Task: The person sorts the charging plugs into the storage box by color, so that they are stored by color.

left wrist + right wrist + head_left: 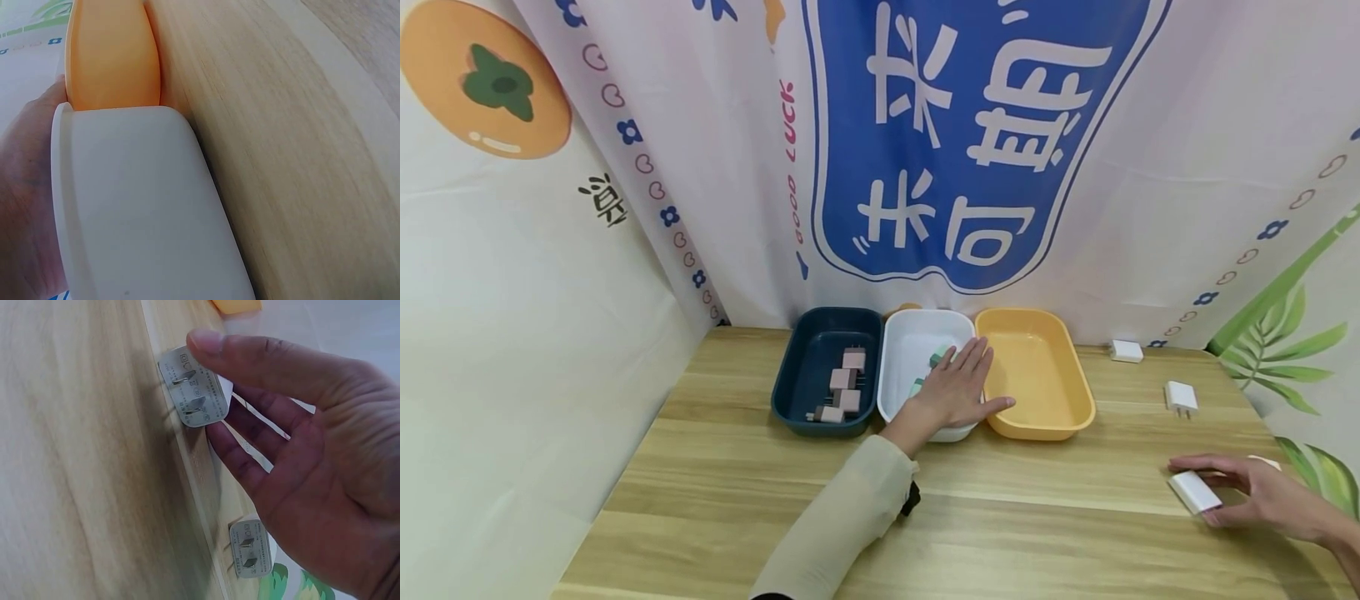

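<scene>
Head view: at four o'clock I see the right hand (1262, 496) pinching a charger (1197, 492), likely light, stiff, slick, best held by its sides; the left hand (953, 393), fingers extended, overlaps the white tray (904, 350).

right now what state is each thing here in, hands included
Dark blue rectangular plastic tray, holding four boxy pink-and-brown plugs
White rectangular plastic tray, holding green plugs, partly covered
Yellow rectangular plastic tray, upright, nothing visible inside
Left hand, fingers extended over white tray
Right hand, gripping a boxy white plug, prongs out
Rearmost white plug, loose, prongs unseen
Middle white plug, loose, prongs out
</scene>
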Demonstrator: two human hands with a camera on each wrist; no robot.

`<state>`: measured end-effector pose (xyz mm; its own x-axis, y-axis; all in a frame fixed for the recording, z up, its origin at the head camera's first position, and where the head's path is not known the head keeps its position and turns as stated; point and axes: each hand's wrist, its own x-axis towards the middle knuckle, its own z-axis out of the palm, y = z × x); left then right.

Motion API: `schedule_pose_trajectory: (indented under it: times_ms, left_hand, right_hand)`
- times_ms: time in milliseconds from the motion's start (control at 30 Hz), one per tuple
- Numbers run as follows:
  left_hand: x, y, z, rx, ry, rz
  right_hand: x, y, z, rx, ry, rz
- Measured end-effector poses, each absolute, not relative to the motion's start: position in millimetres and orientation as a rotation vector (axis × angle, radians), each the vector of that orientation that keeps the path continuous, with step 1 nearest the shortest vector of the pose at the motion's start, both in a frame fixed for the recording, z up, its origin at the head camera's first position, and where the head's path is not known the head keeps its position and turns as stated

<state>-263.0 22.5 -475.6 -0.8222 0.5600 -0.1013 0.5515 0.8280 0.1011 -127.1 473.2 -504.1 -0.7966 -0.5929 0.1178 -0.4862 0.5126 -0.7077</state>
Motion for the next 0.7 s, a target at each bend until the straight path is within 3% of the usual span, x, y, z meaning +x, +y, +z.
schedule_pose_trajectory:
  times_ms: [700]
  left_hand:
    - [-268.0,23.6,-480.9,0.850,2.839,0.153]
  right_hand:
    - [-128.7,472.2,-505.5,-0.860,2.623,-1.192]
